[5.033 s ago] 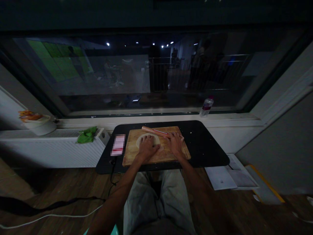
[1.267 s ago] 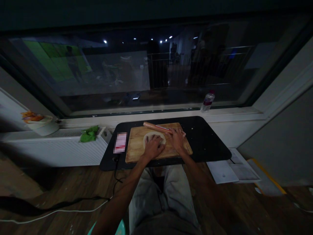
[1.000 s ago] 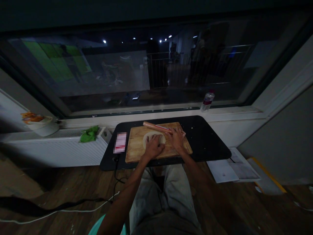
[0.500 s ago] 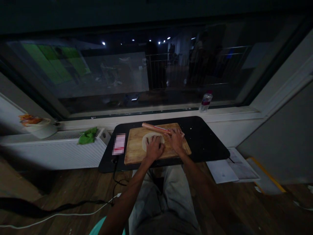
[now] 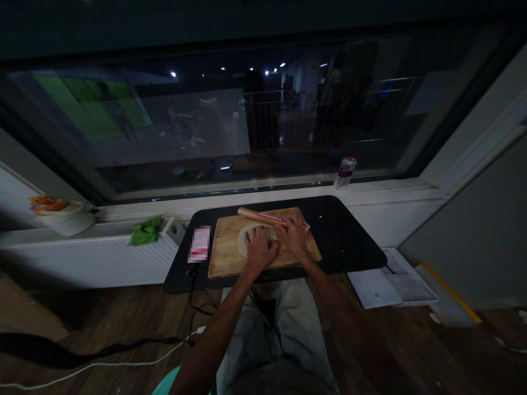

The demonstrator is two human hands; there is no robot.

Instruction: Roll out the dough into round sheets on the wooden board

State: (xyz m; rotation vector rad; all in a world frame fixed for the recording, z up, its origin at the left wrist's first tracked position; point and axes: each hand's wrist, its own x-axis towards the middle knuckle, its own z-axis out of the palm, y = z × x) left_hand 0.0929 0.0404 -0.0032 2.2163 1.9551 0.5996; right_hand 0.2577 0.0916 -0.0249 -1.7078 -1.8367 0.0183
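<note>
A round, flat sheet of dough (image 5: 242, 241) lies on a wooden cutting board (image 5: 224, 260). My left hand (image 5: 260, 247) rests on the dough with its fingers spread, covering its right part. Slanting across the board's far side is a rolling pin (image 5: 257, 215) with a reddish stripe or label along it. My right hand (image 5: 295, 236) is over the pin's right part, its fingers bent around it, and the pin's right end pokes out past the hand. The underside of both hands is hidden.
The board sits on a black tabletop (image 5: 349, 236). A blurred pink phone-like item (image 5: 200, 244) lies left of the board, with a black cable below it. A bottle (image 5: 345, 171) stands on the windowsill. A green cloth (image 5: 146, 230) and white bowl (image 5: 68, 219) are by the radiator (image 5: 102, 258).
The view has shifted slightly. My left hand stays on the dough with only a small shift of the fingers, and my right hand stays at the rolling pin.
</note>
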